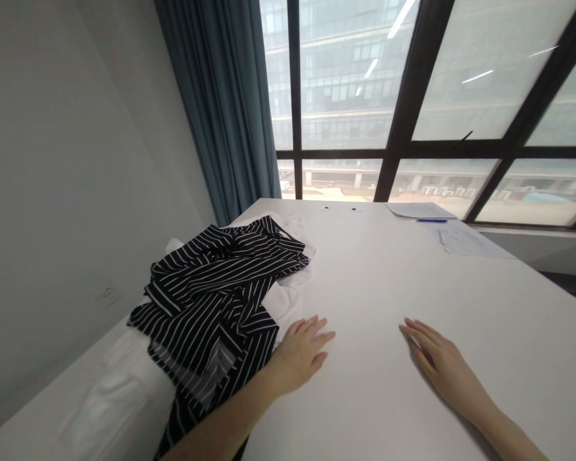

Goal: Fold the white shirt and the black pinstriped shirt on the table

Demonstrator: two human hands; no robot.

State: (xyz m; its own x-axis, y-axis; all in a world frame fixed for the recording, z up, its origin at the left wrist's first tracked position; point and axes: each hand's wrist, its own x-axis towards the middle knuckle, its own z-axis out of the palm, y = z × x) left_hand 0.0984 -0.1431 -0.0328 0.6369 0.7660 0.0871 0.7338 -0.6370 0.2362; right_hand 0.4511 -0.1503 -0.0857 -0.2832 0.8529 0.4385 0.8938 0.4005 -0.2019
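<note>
A black garment with white stripes (pixel 211 275) lies crumpled on the left of the white table (pixel 365 397). White cloth (pixel 288 301) shows from under its right side, and more pale fabric (pixel 105 410) lies toward the near left. My left hand (pixel 300 352) rests palm down beside the striped garment, fingers spread, with the forearm crossing over its lower part. Farther right, my right hand (pixel 439 365) lies on the bare tabletop, fingers stretched out and close together. Neither hand holds anything.
Paper sheets (pixel 475 242) and a blue pen (pixel 432 221) lie at the far right of the table. Two small dark-and-white items (pixel 354 209) sit near the back edge. A wall (pixel 77 160) borders the left, with a blue curtain (pixel 225 96) and windows (pixel 345 77) behind.
</note>
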